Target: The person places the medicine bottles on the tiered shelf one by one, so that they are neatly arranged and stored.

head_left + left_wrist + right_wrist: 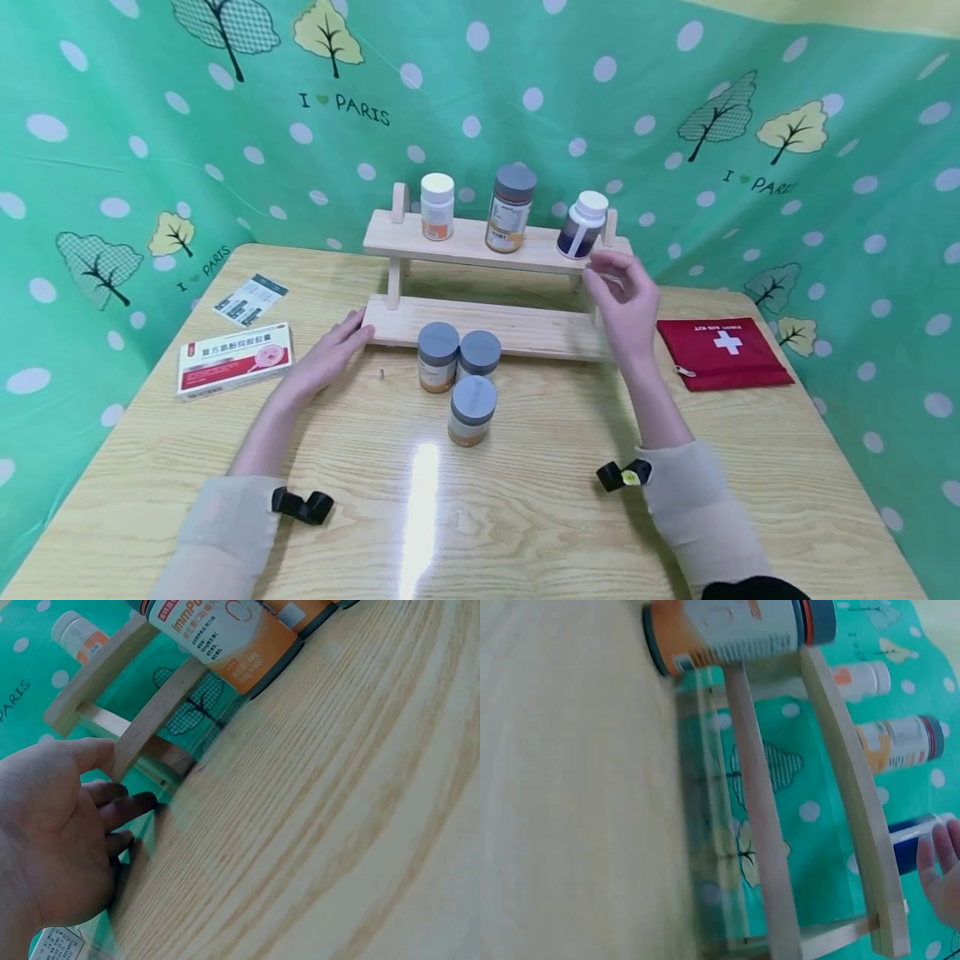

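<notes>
Left hand point(335, 354), fingers extended, touching lower left end of wooden two-tier shelf point(525, 332). Right hand point(624, 302), fingers loosely bent, hanging just beside white-capped dark-blue bottle point(582, 225) standing at shelf's upper right.

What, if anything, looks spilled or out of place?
Nothing looks spilled. One tiny dark speck on the tabletop, left of the three grey-lidded jars, stands out against the pale wood; too small to identify.
</notes>
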